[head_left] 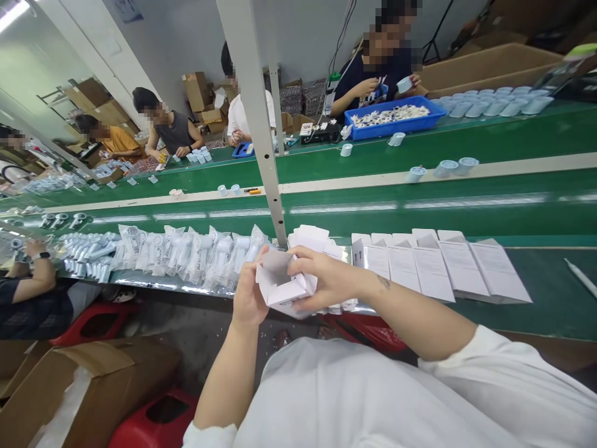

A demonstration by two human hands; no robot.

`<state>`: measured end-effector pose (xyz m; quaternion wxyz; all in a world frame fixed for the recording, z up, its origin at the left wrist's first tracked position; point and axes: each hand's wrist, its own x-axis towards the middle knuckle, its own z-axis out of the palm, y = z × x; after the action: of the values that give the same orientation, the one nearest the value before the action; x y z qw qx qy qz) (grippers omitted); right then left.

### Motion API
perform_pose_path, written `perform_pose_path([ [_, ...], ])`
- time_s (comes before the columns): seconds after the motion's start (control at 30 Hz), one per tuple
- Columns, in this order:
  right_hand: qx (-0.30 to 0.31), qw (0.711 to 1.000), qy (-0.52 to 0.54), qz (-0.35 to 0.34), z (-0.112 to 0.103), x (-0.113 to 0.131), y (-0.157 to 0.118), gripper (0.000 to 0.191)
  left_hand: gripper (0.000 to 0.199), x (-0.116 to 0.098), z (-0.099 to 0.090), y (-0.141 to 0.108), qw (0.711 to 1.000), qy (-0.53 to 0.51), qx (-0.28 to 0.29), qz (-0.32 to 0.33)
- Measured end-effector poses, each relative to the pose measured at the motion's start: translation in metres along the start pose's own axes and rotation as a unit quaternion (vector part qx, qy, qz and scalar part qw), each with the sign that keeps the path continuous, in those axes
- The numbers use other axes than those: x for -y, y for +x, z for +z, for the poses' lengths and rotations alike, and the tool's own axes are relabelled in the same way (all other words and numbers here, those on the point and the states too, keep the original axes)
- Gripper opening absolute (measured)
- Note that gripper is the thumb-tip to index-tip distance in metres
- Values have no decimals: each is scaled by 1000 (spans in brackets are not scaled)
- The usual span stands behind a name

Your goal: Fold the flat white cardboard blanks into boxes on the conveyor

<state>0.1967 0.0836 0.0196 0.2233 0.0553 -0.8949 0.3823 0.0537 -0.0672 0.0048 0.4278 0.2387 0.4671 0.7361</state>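
Observation:
Between my two hands is a small white cardboard box point(284, 291), its near end opened out and its flaps apart. My left hand point(249, 292) grips its left side, thumb near the upper edge. Wrapped round the right side is my right hand point(319, 274), with fingers at the opening and thumb below. Behind the box, more white cartons point(314, 239) lie on the bench edge, partly hidden by my hand. To the right stands a row of several white boxes point(433, 267). Clear-bagged light-blue handheld fans point(200, 255) lie in a row to the left.
A metal post point(261, 124) rises just beyond my hands. Green conveyor belts point(345, 208) run across, with light-blue cups point(446, 168) on the divider. Co-workers sit opposite near a blue tray point(396, 118). Red stools point(156, 417) and a large carton point(93, 386) stand lower left.

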Motion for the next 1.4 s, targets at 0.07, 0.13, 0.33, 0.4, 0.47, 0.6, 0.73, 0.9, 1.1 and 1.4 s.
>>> perform_pose_path([
  [0.07, 22, 997, 65, -20, -9, -8, 8, 47, 52, -2, -5, 5, 999, 16, 52, -1],
  [0.13, 55, 994, 96, -23, -16, -13, 14, 48, 62, -3, -6, 7, 994, 40, 105, -7],
  [0.33, 109, 989, 104, -1, -16, -15, 14, 47, 71, -9, -6, -1, 978, 171, 114, 29],
  [0.4, 89, 990, 109, 17, -15, -15, 10, 59, 79, -13, -9, -1, 983, 148, 101, 29],
  [0.47, 65, 992, 102, 38, -14, -15, 7, 74, 81, -17, -9, 2, 991, 106, 82, 8],
  [0.6, 57, 993, 85, 60, -15, -13, 10, 84, 59, -20, -4, 5, 995, 58, 52, -54],
  [0.73, 89, 991, 87, 49, -20, -11, 19, 80, 70, -22, 1, 5, 995, 33, 59, -67],
  [0.9, 139, 987, 75, 43, -23, -6, 23, 77, 51, -13, 7, 13, 998, 57, -8, 1],
  [1.1, -36, 997, -49, 39, 18, 12, 6, 91, 28, 12, 15, 10, 971, 62, -212, 90],
  [1.4, -87, 995, 26, -44, 25, 8, -11, 69, 38, -5, 0, 14, 997, 19, 60, -52],
])
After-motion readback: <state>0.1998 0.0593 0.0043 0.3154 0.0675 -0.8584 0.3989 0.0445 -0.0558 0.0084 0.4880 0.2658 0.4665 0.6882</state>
